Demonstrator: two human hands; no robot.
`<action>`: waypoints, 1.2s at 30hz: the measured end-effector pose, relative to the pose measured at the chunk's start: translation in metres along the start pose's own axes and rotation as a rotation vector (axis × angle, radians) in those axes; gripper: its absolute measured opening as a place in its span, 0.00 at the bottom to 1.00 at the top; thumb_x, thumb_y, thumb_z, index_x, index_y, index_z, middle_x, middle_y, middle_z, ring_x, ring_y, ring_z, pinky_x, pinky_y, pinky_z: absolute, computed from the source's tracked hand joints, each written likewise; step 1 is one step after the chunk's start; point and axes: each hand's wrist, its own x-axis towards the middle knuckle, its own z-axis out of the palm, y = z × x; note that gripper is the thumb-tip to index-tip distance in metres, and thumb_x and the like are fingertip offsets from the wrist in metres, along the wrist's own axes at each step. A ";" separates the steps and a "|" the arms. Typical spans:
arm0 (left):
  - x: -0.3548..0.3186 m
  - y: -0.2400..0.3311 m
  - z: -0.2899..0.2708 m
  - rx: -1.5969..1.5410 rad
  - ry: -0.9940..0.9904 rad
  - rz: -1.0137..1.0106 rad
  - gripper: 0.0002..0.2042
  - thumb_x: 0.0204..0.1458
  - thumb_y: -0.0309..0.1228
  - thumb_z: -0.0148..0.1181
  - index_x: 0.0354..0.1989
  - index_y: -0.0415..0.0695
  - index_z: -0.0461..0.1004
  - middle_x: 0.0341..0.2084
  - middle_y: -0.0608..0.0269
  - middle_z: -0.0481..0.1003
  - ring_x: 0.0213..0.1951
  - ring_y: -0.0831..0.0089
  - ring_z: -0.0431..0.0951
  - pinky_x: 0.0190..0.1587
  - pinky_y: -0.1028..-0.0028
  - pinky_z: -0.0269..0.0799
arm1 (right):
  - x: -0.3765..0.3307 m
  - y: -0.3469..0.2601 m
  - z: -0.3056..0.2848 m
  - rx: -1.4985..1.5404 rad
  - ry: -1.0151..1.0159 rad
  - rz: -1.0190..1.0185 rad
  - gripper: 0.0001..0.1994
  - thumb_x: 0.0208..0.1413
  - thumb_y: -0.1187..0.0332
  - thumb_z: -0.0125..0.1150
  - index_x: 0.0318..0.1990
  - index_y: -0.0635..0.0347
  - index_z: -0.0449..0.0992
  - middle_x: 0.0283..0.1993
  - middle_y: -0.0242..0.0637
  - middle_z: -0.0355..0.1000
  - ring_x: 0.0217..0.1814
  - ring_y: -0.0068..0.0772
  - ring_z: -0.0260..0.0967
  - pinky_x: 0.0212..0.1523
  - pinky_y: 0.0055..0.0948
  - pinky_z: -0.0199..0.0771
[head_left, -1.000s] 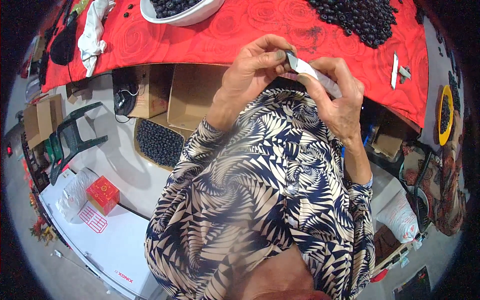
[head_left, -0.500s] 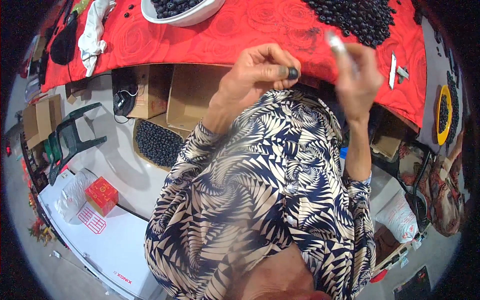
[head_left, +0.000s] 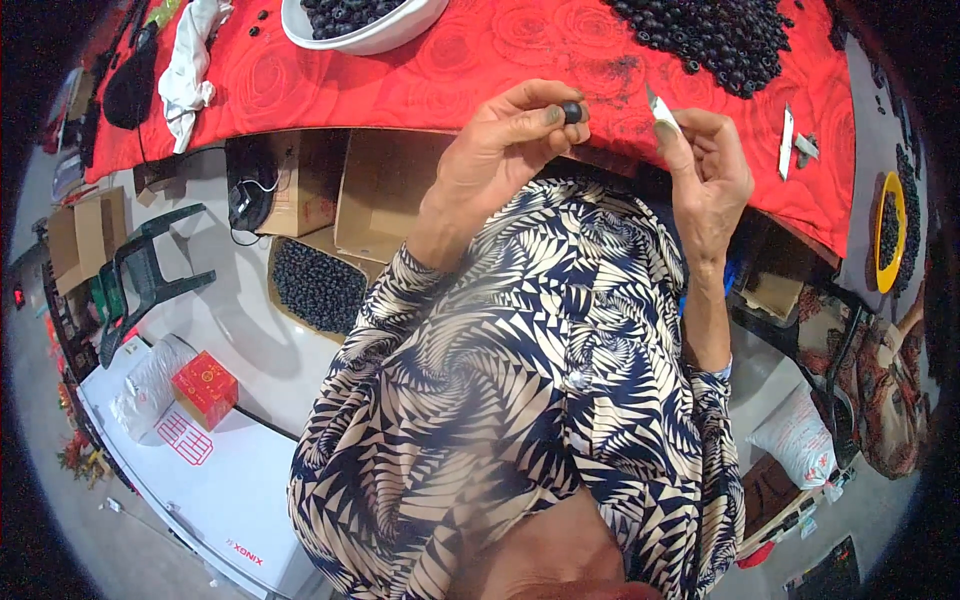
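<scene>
A round black bead is pinched between the thumb and fingers of my left hand, just above the front edge of the red cloth. To its right, my right hand is closed on a small knife with a white handle. Its short pointed blade is tilted up and to the left, apart from the bead. Beyond my right hand lies a heap of black beads on the red cloth. A white bowl of similar black beads stands farther left.
Red rose-patterned cloth covers the table. A crumpled white cloth lies at left, a white-handled blade at right. Beneath the table are cardboard boxes and a box of black beads. A yellow basin stands at far right.
My right hand has come down a little and slowed, so the knife shows clearly. My left hand has moved slightly up and left with the bead.
</scene>
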 end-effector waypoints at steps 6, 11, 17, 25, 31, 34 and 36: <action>-0.005 0.003 0.005 0.097 0.026 -0.006 0.11 0.52 0.24 0.53 0.44 0.35 0.69 0.39 0.53 0.72 0.42 0.69 0.74 0.42 0.78 0.73 | -0.003 0.001 0.004 -0.019 -0.033 -0.006 0.09 0.48 0.74 0.61 0.35 0.67 0.69 0.31 0.35 0.73 0.33 0.20 0.69 0.34 0.20 0.69; -0.005 -0.002 0.012 0.166 0.084 0.000 0.06 0.50 0.24 0.55 0.37 0.39 0.71 0.36 0.62 0.71 0.39 0.75 0.71 0.44 0.78 0.71 | -0.012 -0.004 0.001 -0.063 -0.040 0.027 0.08 0.48 0.75 0.61 0.34 0.67 0.69 0.29 0.34 0.72 0.31 0.19 0.69 0.33 0.20 0.69; -0.010 0.005 0.019 0.281 0.159 0.200 0.06 0.52 0.23 0.52 0.37 0.37 0.69 0.21 0.60 0.72 0.24 0.75 0.74 0.29 0.81 0.71 | -0.016 -0.003 0.001 -0.069 -0.058 0.051 0.07 0.47 0.76 0.60 0.33 0.67 0.69 0.27 0.34 0.71 0.30 0.19 0.68 0.32 0.20 0.68; 0.003 0.084 0.037 1.121 0.353 0.654 0.05 0.54 0.23 0.50 0.37 0.37 0.70 0.20 0.57 0.74 0.24 0.73 0.76 0.27 0.78 0.73 | -0.018 0.001 -0.006 -0.055 -0.035 0.040 0.08 0.48 0.76 0.60 0.34 0.67 0.69 0.28 0.36 0.72 0.31 0.22 0.69 0.33 0.20 0.69; 0.014 0.136 0.025 1.467 0.666 0.711 0.06 0.50 0.24 0.55 0.36 0.39 0.72 0.21 0.58 0.75 0.20 0.77 0.75 0.22 0.80 0.71 | -0.018 -0.003 -0.005 -0.011 -0.046 0.056 0.08 0.48 0.75 0.61 0.33 0.66 0.68 0.28 0.35 0.72 0.31 0.21 0.69 0.33 0.20 0.69; 0.027 0.149 0.019 2.017 0.743 0.932 0.11 0.41 0.25 0.62 0.35 0.37 0.74 0.21 0.58 0.74 0.24 0.75 0.75 0.27 0.76 0.70 | -0.017 -0.003 -0.007 -0.029 -0.046 -0.011 0.08 0.48 0.75 0.61 0.33 0.66 0.68 0.26 0.36 0.72 0.30 0.20 0.70 0.30 0.21 0.69; 0.035 0.143 0.024 2.002 0.694 1.022 0.09 0.41 0.26 0.62 0.33 0.38 0.75 0.21 0.60 0.75 0.24 0.74 0.75 0.28 0.77 0.70 | -0.017 -0.001 -0.009 -0.053 -0.036 -0.016 0.08 0.47 0.75 0.61 0.32 0.66 0.68 0.26 0.37 0.72 0.30 0.21 0.70 0.30 0.22 0.70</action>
